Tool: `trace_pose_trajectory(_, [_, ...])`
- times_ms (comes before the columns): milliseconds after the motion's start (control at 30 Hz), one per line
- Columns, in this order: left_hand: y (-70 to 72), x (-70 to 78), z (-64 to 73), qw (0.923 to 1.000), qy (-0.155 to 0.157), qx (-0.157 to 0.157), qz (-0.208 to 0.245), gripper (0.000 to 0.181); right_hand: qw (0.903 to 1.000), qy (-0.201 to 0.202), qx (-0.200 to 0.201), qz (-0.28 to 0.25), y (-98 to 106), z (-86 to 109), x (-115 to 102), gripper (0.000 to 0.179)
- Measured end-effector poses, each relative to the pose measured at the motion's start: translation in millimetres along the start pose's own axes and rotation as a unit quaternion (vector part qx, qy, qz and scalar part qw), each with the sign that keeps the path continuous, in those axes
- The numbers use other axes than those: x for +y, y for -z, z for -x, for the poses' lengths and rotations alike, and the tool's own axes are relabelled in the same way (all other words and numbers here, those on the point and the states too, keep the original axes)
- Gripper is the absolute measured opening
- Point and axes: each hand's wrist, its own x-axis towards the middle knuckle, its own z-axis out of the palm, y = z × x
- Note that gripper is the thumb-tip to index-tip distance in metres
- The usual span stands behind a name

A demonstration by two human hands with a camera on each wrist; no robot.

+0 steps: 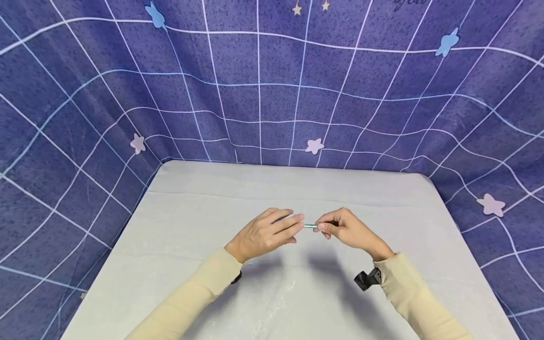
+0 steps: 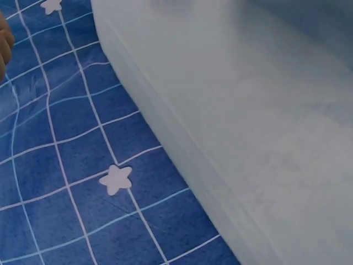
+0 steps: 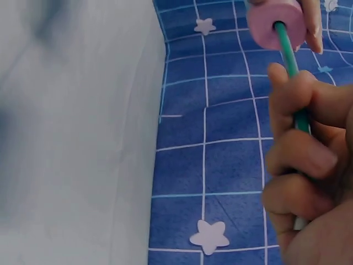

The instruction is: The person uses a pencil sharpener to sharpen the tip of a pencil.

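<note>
Over the table, my right hand (image 1: 346,229) pinches a thin green pencil (image 1: 310,226), and its fingers curl round the shaft in the right wrist view. The pencil's far end sits inside the hole of a pink round pencil sharpener (image 3: 262,26). My left hand (image 1: 267,231) holds that sharpener, with its fingers (image 3: 313,25) along the side. In the head view the left fingers hide the sharpener. Only part of a hand (image 2: 4,47) shows at the left edge of the left wrist view.
A white cloth covers the table (image 1: 204,184) beneath both hands. Behind it and at the sides hangs a blue-purple curtain (image 1: 276,104) with grid lines and stars. A black wrist camera (image 1: 367,279) is strapped by the right sleeve.
</note>
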Motion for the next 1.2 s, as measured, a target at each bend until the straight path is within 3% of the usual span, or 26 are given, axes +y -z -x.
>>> trace_pose_trajectory(100, [-3.2,1.0,2.8,0.9994,0.026,-0.008,0.024,0.038,0.9995,-0.007,0.002,0.03,0.0,0.3,-1.1,0.015])
trace_pose_trajectory(167, [-4.8,1.5,4.3,0.9976,0.053,-0.016,0.043,0.043,0.9967,0.005,0.028,0.076,-2.2,1.0,-1.4,0.012])
trace_pose_trajectory(233, [-5.6,1.8,5.3,0.9945,0.081,-0.026,0.061,0.047,0.9851,0.049,0.077,0.146,-6.9,1.7,0.6,0.015])
trace_pose_trajectory(267, [-5.1,1.8,5.2,0.9921,0.097,-0.031,0.073,0.048,0.9735,0.08,0.106,0.186,-9.5,2.0,2.8,0.02])
trace_pose_trajectory(333, [-3.3,1.0,4.2,0.9833,0.137,-0.04,0.112,0.048,0.9373,0.155,0.168,0.263,-14.3,2.5,8.3,0.03])
trace_pose_trajectory(400, [-0.9,-1.1,2.0,0.9682,0.184,-0.046,0.163,0.046,0.8898,0.224,0.226,0.326,-18.0,2.2,13.4,0.031])
trace_pose_trajectory(467, [2.6,-3.7,-0.7,0.9476,0.234,-0.049,0.212,0.044,0.8491,0.274,0.267,0.364,-20.3,0.7,16.8,0.027])
trace_pose_trajectory(600, [10.6,-7.3,-6.6,0.9027,0.311,-0.074,0.288,0.038,0.7857,0.347,0.325,0.396,-24.2,-3.6,17.3,0.025])
trace_pose_trajectory(700, [15.5,-6.2,-10.9,0.8727,0.347,-0.092,0.331,0.035,0.7103,0.407,0.377,0.433,-28.5,-6.9,15.0,0.021])
trace_pose_trajectory(767, [17.8,-2.0,-12.6,0.8611,0.358,-0.096,0.348,0.035,0.6649,0.434,0.408,0.451,-32.8,-7.9,13.0,0.022])
trace_pose_trajectory(800, [18.7,0.5,-13.7,0.86,0.357,-0.094,0.352,0.035,0.6503,0.441,0.42,0.454,-34.8,-7.8,12.4,0.023])
trace_pose_trajectory(833, [19.1,3.3,-14.6,0.8625,0.353,-0.09,0.351,0.035,0.6469,0.444,0.425,0.452,-36.6,-6.7,11.8,0.025])
trace_pose_trajectory(867, [19.1,6.3,-15.0,0.868,0.344,-0.087,0.347,0.035,0.6556,0.441,0.422,0.444,-38.1,-4.7,11.4,0.028])
trace_pose_trajectory(900, [18.9,9.5,-15.6,0.8754,0.332,-0.084,0.341,0.036,0.6711,0.434,0.415,0.434,-39.3,-2.1,11.1,0.03])
trace_pose_trajectory(933, [18.1,12.5,-15.5,0.8862,0.316,-0.082,0.329,0.036,0.6946,0.421,0.404,0.422,-40.1,0.8,11.0,0.032])
trace_pose_trajectory(1000, [16.3,17.6,-14.4,0.9107,0.279,-0.078,0.294,0.037,0.768,0.375,0.355,0.379,-40.4,7.6,10.5,0.036])
trace_pose_trajectory(1100, [13.0,21.6,-10.5,0.9461,0.219,-0.071,0.228,0.039,0.8894,0.249,0.255,0.286,-36.3,14.2,7.5,0.029])
trace_pose_trajectory(1133, [11.9,22.0,-8.8,0.9566,0.198,-0.068,0.203,0.039,0.9203,0.2,0.223,0.252,-34.1,15.3,6.0,0.025])
trace_pose_trajectory(1167, [11.0,22.1,-7.5,0.9648,0.18,-0.064,0.181,0.04,0.942,0.154,0.195,0.225,-31.8,15.7,4.3,0.019])
trace_pose_trajectory(1200, [9.8,21.8,-6.0,0.9707,0.166,-0.059,0.164,0.04,0.955,0.118,0.174,0.209,-29.8,15.2,3.0,0.014])
